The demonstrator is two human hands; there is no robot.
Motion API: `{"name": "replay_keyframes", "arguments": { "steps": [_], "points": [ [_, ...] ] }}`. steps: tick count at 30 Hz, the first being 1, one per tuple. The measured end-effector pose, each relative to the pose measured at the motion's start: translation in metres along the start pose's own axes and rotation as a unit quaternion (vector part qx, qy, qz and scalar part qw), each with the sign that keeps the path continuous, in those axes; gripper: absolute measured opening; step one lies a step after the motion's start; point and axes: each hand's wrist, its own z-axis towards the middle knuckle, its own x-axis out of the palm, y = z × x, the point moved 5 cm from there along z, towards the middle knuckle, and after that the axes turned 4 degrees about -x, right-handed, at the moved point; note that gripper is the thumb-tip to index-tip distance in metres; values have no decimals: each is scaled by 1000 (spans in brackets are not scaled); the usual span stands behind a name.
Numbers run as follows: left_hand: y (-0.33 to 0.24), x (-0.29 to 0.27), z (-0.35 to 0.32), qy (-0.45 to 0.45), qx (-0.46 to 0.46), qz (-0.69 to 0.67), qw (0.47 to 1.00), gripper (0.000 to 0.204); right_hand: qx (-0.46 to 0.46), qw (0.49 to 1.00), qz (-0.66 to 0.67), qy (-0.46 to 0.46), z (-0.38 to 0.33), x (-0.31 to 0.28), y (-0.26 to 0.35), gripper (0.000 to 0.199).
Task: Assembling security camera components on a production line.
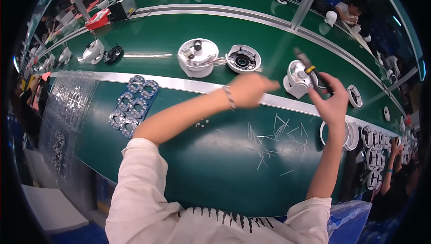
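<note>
My right hand (pixel 331 101) is closed around the dark handles of a pair of cutting pliers (pixel 310 69) with a yellow band, jaws pointing up and away. Just left of it, a white camera housing (pixel 296 80) with an open, hollow top stands on the belt. Toward that housing reaches my left hand (pixel 251 90), one finger extended to the right and slightly blurred; its other fingers are hidden, so I cannot tell whether it holds anything. Beyond the left hand sit a round white camera base (pixel 197 59) and a white shell with a black inside (pixel 243 59), joined by wires.
Thin white plastic strips (pixel 278 138) lie scattered on the green bench. Blue-edged circuit boards (pixel 134 104) and clear plastic trays (pixel 67 104) are at left. White rings (pixel 352 135) and several round parts (pixel 372 158) stand at right. A metal rail (pixel 179 82) borders the belt.
</note>
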Motion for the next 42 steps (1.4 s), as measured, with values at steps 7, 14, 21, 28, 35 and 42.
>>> {"name": "replay_keyframes", "arguments": {
  "steps": [7, 14, 21, 28, 35, 42],
  "points": [
    [125, -77, -24, 9, -193, 261, 946, 21, 50, 984, 8, 172, 3, 95, 17, 46],
    [133, -65, -19, 96, -190, 270, 939, 8, 5, 967, -36, 252, 17, 141, 35, 48],
    [115, -68, -18, 36, -129, 249, 959, 8, -60, 965, -69, 245, 26, 147, 44, 53],
    [107, -63, -13, 32, -113, 235, 965, 8, -51, 961, -94, 255, 29, 145, 47, 46],
    [80, -94, -19, -208, -49, 158, 964, 8, 21, 987, -28, 154, 21, 97, 17, 42],
    [-17, -10, -50, 78, 22, -51, 995, 56, 53, 981, 173, -66, 20, 30, 5, 41]
  ]
}}
